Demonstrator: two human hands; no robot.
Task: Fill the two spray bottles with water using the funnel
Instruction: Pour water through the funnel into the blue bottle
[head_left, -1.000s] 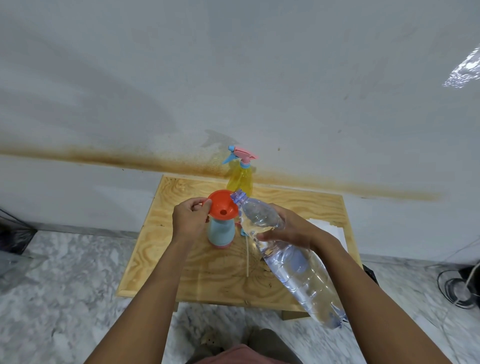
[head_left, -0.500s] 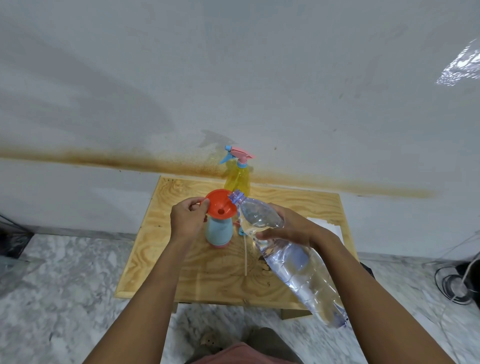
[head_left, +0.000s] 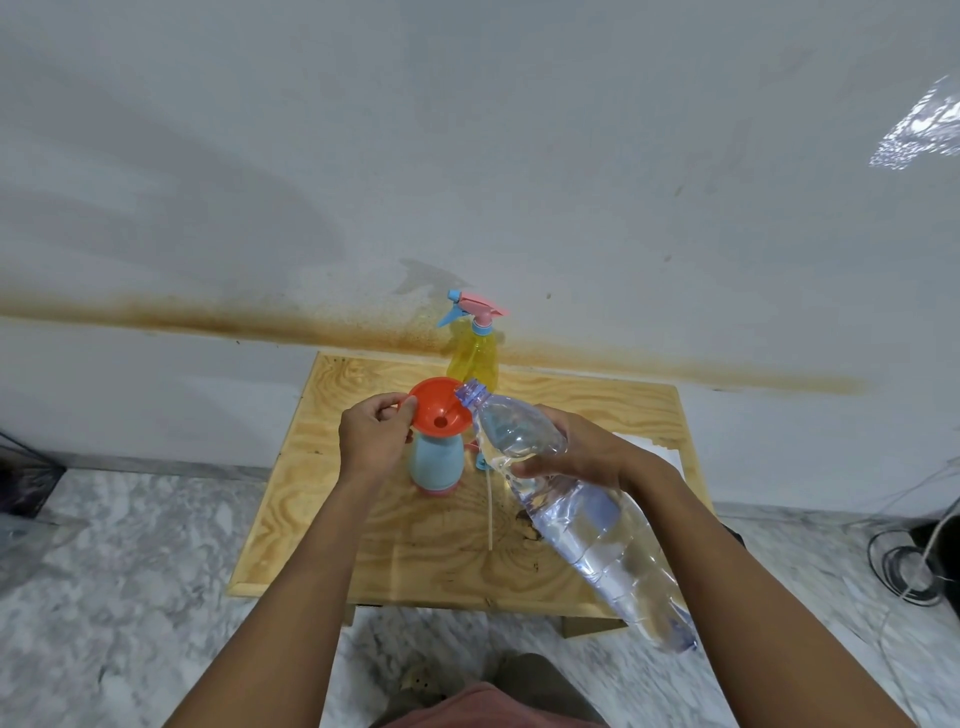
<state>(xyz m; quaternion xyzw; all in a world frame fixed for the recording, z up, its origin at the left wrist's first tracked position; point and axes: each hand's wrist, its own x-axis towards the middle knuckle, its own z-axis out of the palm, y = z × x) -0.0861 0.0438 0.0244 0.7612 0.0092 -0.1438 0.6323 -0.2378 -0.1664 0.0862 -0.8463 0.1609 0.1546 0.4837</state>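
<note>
Funnel (head_left: 439, 408) sits in the blue spray bottle (head_left: 436, 462), left hand (head_left: 371, 436) pinching its rim — right hand (head_left: 582, 452) grips the water bottle (head_left: 597, 525), neck slanting up-left from it to the funnel's edge.

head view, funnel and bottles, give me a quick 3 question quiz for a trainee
1. Fill in: the left hand pinches the funnel by its ____.
2. Which hand holds the water bottle? A left, B right, C neither.
3. True or false: the funnel sits in the water bottle's mouth.
Key: 1 rim; 2 B; 3 false, it sits in the blue spray bottle.
</note>
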